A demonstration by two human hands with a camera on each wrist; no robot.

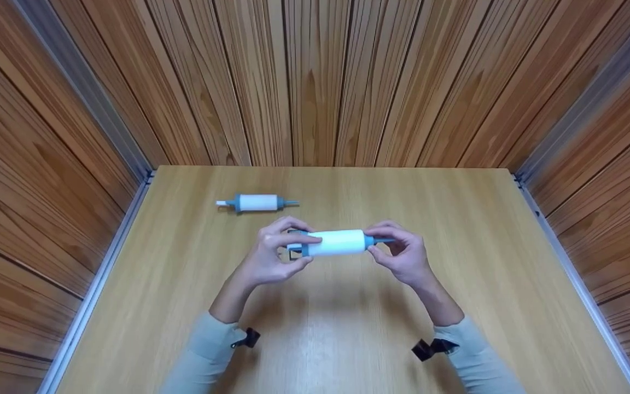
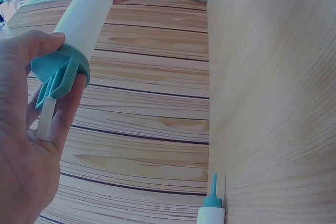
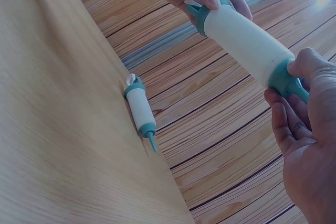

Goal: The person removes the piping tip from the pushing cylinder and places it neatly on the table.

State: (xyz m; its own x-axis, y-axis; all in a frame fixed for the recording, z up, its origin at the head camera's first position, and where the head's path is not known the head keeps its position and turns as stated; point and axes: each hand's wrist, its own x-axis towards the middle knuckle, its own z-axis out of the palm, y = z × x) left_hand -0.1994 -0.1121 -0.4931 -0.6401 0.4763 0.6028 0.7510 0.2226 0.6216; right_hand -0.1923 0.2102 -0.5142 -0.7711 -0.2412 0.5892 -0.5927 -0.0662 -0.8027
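My left hand [image 1: 263, 264] pinches white bottle [image 1: 342, 242] by collar [image 2: 55, 64], right hand [image 1: 410, 258] by nozzle end [image 3: 284, 79]; bottle off table [image 1: 337, 350], second bottle [image 1: 258, 202] lying unhandled.

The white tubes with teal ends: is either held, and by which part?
One tube is, by both ends: the left hand grips the wide teal collar, the right hand the teal nozzle cap. The other tube lies unheld.

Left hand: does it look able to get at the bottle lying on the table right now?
Probably not while the left hand grips the held bottle. Otherwise likely yes: the lying bottle is just beyond that hand, with nothing seen in between.
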